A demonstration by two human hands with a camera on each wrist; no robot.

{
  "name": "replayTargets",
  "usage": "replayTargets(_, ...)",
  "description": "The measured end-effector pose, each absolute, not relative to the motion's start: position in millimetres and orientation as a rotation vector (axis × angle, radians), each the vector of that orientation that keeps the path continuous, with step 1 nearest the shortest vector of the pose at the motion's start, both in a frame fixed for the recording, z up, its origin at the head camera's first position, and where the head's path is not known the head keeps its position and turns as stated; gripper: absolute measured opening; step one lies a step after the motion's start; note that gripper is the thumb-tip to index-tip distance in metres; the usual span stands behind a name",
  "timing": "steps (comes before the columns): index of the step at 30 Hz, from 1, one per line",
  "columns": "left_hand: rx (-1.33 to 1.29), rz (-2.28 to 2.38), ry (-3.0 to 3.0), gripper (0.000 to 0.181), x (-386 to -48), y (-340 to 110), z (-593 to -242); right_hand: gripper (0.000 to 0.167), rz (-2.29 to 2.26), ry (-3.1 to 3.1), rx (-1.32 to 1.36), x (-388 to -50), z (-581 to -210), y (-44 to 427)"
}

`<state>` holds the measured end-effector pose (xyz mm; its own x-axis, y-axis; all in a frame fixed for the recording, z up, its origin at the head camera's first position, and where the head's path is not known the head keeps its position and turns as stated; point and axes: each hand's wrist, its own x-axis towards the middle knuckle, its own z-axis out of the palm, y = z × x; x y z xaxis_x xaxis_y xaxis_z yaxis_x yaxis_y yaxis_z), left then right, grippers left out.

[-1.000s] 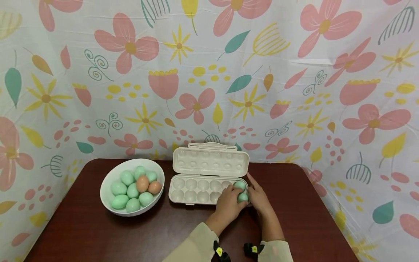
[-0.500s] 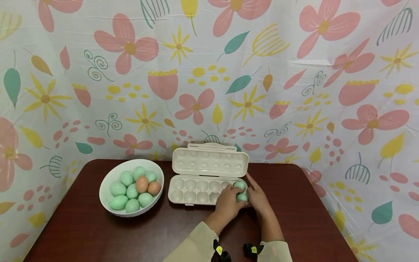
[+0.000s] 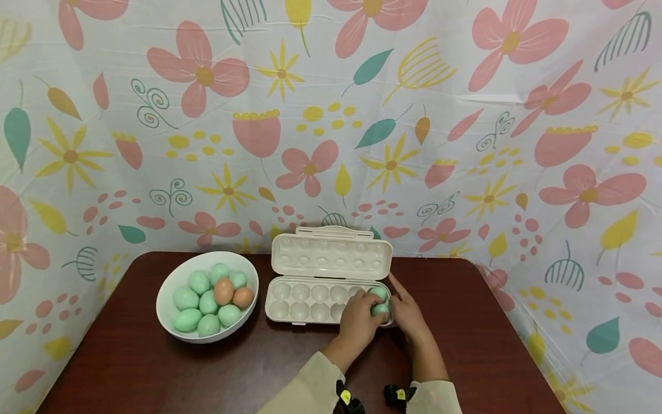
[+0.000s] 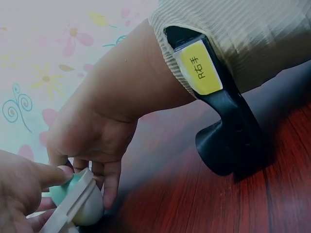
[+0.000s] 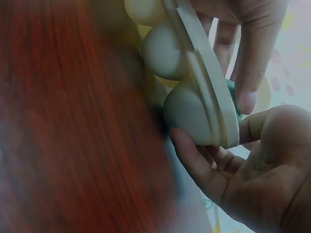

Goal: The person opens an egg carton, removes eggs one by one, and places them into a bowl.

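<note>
In the head view a cream plastic egg carton [image 3: 310, 302] lies on the table with its lid [image 3: 333, 257] up against the back. Two green eggs sit at its right end, a back egg [image 3: 378, 293] and a front egg [image 3: 380, 311]. My left hand [image 3: 357, 319] pinches the front egg at its cup, thumb to the front. My right hand [image 3: 408, 316] holds the carton's right end, one finger stretched back towards the lid. In the right wrist view, fingers [image 5: 187, 150] of that hand touch the end cup from below; the front egg is mostly hidden there.
On the left stands a white bowl [image 3: 168, 319] with several green eggs [image 3: 187, 299] and two brown eggs [image 3: 224, 291]. The dark red-brown table [image 3: 248, 374] ends at a floral cloth [image 3: 310, 115] behind and at the sides.
My left hand has shifted slightly left and back with the front egg, showing more of the carton's front right corner. My right hand stays on the carton's end.
</note>
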<state>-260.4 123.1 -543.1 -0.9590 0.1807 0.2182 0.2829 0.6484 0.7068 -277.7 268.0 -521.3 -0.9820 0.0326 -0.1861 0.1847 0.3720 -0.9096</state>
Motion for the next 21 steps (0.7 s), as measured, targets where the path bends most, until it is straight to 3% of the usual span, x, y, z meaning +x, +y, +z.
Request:
replayTargets(4, -0.407, -1.215, -2.717, 0.027, -260, 122, -541, 0.058, -1.662, 2.468, 0.199, -269, -499, 260)
replayTargets(10, -0.408, -1.169, -2.720, 0.030, -258, 122, -542, 0.058, -1.649, 2.482, 0.200, -266, -496, 258)
replayTargets(21, -0.405, -1.081, -2.744, 0.036, -257, 123, -542, 0.058, -1.665, 2.515, 0.222, -282, -531, 270)
